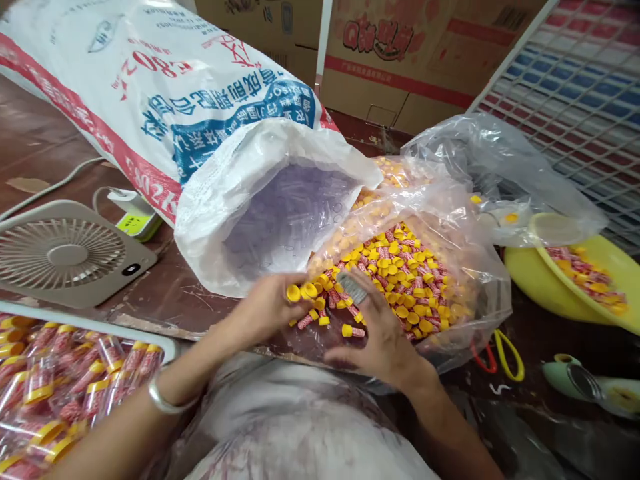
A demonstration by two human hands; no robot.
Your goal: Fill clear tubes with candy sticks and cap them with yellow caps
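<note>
"Two hands; state?"
"Right hand: fingers apart around loose yellow-capped tubes, perhaps keeping strays together. Left hand: yellow caps at fingertips; can't tell if gripped."
"Main pile?"
"Just beyond, in clear bag, opening turned near, presumably for reach. White sack gapes far left."

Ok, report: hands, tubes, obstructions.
Left hand at yellow caps; right hand open at yellow-capped tubes. Tubes heaped in clear bag. Printed sack close by left hand.
</note>
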